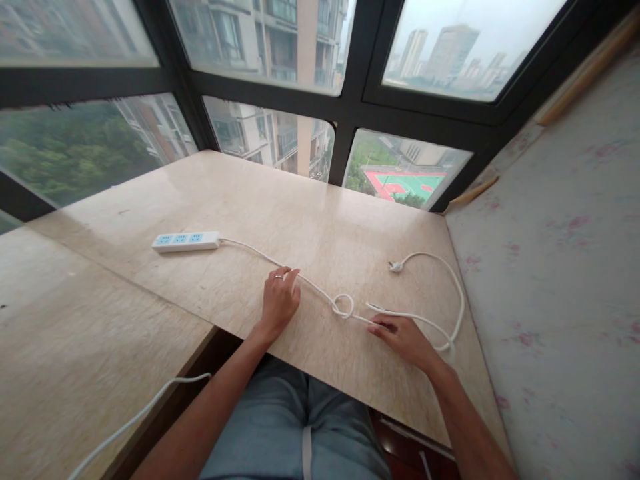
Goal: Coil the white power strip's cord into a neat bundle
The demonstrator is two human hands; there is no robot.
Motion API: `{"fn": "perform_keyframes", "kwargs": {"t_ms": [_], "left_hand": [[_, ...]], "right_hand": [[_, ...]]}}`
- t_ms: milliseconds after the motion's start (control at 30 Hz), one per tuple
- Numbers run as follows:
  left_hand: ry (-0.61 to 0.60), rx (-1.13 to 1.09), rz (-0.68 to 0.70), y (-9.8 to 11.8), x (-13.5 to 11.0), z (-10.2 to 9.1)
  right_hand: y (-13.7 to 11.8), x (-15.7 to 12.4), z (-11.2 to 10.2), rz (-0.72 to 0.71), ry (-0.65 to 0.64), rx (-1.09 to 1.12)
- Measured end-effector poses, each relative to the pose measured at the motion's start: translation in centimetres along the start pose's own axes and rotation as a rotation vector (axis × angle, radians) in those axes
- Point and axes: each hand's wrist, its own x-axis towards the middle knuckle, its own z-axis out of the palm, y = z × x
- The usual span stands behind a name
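A white power strip (186,242) with blue socket faces lies on the marble-patterned surface, left of my hands. From its right end a white power cord (250,247) runs to my left hand (281,298), whose curled fingers are on it. Between my hands the cord forms a small loose loop, like an open knot (343,306). Right of that loop, my right hand (400,339) pinches the cord between thumb and fingers. Beyond it the cord curves round to its plug (395,267), which rests on the surface.
The pale surface (165,180) reaches to dark-framed windows (345,107) at the back. A flower-patterned wall (565,267) bounds the right side. Another white cable (145,410) crosses the lower left, near the gap in the surface. My legs are at the front edge.
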Motion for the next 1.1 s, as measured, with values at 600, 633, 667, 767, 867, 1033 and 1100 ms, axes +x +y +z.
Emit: {"fn": "perform_keyframes", "kwargs": {"t_ms": [600,633,667,767,867,1033,1100], "left_hand": [[-0.271,-0.422,0.123,6.0,-4.3,0.4],[-0.242,-0.466,0.1,6.0,-4.5,0.5],[-0.214,-0.51,0.078,6.0,-4.7,0.6],[-0.158,-0.617,0.026,6.0,-5.1,0.7],[-0.124,-0.654,0.002,6.0,-5.3,0.4],[-0.023,-0.609,0.034,5.9,-4.7,-0.1],[-0.009,-0.577,0.079,6.0,-4.1,-0.1]], "right_hand": [[-6.8,-5.5,-0.2,-0.074,-0.128,0.112],[-6.7,-5.1,-0.2,-0.087,-0.068,0.15],[-6.5,-4.7,-0.1,-0.096,-0.003,0.173],[-5.3,-2.9,0.8,-0.099,0.147,0.155],[-3.5,-1.4,2.2,-0.113,0.148,0.059],[-1.1,-0.6,3.7,-0.208,0.141,-0.058],[-0.7,-0.9,3.9,-0.211,0.154,-0.054]]}}
